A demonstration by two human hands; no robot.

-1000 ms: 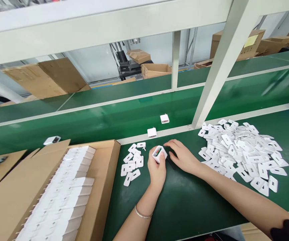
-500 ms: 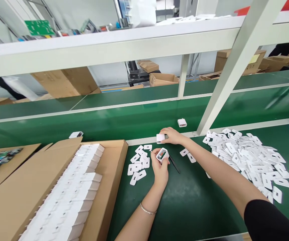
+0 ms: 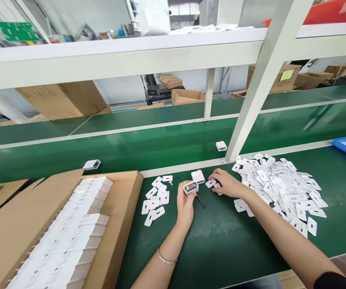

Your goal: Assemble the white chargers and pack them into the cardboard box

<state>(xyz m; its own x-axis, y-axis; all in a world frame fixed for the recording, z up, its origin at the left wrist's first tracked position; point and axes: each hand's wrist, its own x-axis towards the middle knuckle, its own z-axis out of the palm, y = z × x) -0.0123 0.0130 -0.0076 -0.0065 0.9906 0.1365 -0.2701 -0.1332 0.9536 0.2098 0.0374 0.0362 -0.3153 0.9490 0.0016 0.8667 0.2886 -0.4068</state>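
My left hand [image 3: 185,205], forearm slanting up from below, grips a white casing [image 3: 191,187], its open end facing me, above the counter [image 3: 221,245]. My right hand [image 3: 228,184] reaches in palm down, thumb and fingers parted at two white plates [image 3: 210,183]; contact I can't tell.

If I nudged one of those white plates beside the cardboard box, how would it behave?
The white plates look thin and small, so probably light. Their straight, unbent edges suggest stiffness. Lying mostly flat, one would likely slide, not roll.
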